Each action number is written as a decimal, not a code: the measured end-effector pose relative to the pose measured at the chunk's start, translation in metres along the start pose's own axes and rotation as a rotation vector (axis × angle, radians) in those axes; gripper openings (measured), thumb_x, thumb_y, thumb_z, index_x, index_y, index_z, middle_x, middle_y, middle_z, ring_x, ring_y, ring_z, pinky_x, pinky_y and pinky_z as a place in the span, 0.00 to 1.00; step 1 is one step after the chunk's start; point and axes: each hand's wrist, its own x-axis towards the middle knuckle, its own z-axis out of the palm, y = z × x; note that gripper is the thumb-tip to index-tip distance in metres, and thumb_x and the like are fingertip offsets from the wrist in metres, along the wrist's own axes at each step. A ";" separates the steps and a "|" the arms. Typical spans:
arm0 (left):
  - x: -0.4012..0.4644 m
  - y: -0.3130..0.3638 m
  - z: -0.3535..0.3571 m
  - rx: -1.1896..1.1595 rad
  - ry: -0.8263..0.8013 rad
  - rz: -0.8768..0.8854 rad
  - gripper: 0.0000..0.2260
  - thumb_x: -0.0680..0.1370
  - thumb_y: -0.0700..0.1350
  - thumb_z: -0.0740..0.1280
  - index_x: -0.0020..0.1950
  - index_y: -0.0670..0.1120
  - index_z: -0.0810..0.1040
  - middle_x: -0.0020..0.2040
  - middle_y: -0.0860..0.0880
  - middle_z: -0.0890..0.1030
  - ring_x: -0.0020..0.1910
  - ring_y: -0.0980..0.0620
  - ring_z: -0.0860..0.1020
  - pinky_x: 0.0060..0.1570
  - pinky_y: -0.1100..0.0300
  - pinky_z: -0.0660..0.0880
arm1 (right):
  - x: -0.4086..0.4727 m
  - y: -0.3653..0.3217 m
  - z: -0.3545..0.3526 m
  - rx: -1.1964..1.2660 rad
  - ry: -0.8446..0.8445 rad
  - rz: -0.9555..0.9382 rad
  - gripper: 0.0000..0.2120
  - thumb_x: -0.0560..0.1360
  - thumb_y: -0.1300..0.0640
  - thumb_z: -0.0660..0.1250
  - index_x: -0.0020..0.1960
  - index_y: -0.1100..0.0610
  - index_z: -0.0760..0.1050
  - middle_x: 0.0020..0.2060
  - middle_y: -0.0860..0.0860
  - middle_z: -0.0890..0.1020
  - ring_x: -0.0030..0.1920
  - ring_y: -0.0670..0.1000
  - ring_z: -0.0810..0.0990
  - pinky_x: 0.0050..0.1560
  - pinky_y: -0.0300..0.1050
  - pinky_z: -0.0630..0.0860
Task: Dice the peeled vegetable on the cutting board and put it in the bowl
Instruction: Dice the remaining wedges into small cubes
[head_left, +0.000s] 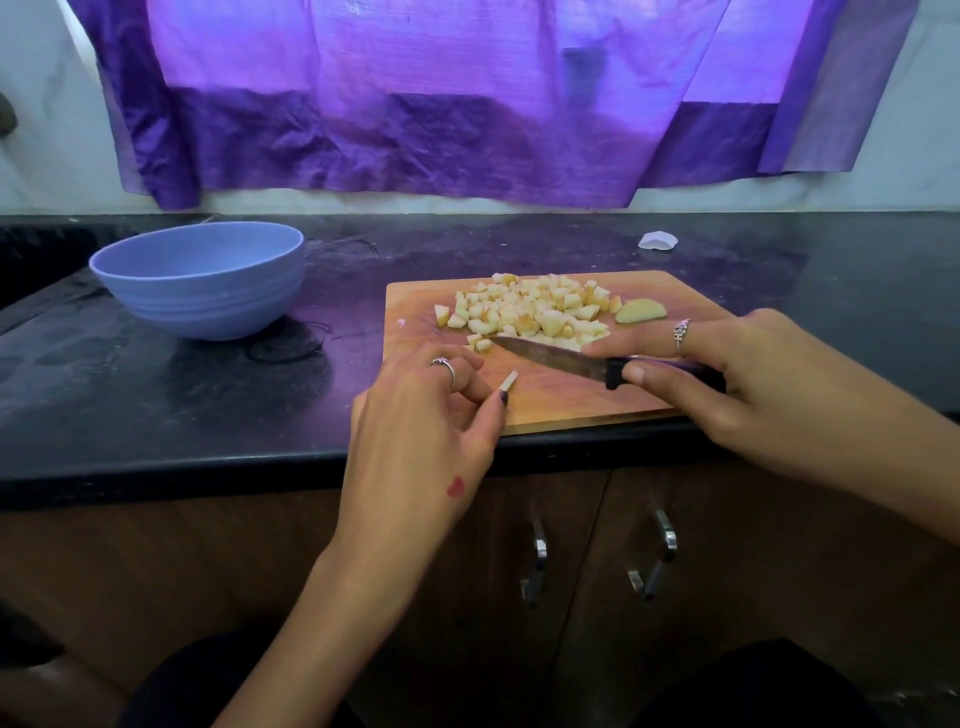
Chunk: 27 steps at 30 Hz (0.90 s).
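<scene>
So far the bowl (197, 278) on the left holds nothing visible. The left hand (426, 415) pinches a thin strip (509, 382). Diced pieces (530, 310) heap the cutting board (566, 400); one wedge (640, 310) remains uncut. The right hand (727, 374) grips the knife (582, 361).

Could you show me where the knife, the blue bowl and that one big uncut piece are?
knife (545, 355): head view, middle of the blade.
blue bowl (208, 296): head view, outer front wall.
uncut piece (641, 310): head view, centre of its pale surface.
</scene>
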 end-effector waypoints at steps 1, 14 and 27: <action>0.000 0.000 0.000 0.002 0.002 0.003 0.08 0.73 0.47 0.70 0.35 0.50 0.78 0.52 0.59 0.80 0.49 0.61 0.72 0.50 0.55 0.72 | -0.001 0.000 0.001 -0.014 -0.011 -0.005 0.14 0.74 0.46 0.59 0.57 0.39 0.79 0.39 0.26 0.66 0.41 0.15 0.60 0.42 0.18 0.60; 0.000 -0.002 0.002 -0.031 0.023 0.017 0.06 0.73 0.46 0.71 0.36 0.50 0.80 0.48 0.59 0.80 0.49 0.61 0.73 0.50 0.55 0.73 | 0.006 -0.006 0.010 0.009 -0.136 0.033 0.15 0.76 0.46 0.58 0.60 0.38 0.76 0.58 0.50 0.78 0.60 0.49 0.75 0.60 0.50 0.72; 0.000 -0.003 0.003 -0.034 0.042 0.029 0.09 0.73 0.47 0.71 0.33 0.51 0.78 0.49 0.59 0.79 0.50 0.60 0.73 0.49 0.54 0.73 | -0.001 -0.012 0.009 0.070 -0.074 0.062 0.16 0.75 0.42 0.56 0.59 0.36 0.76 0.52 0.46 0.81 0.50 0.47 0.79 0.51 0.46 0.74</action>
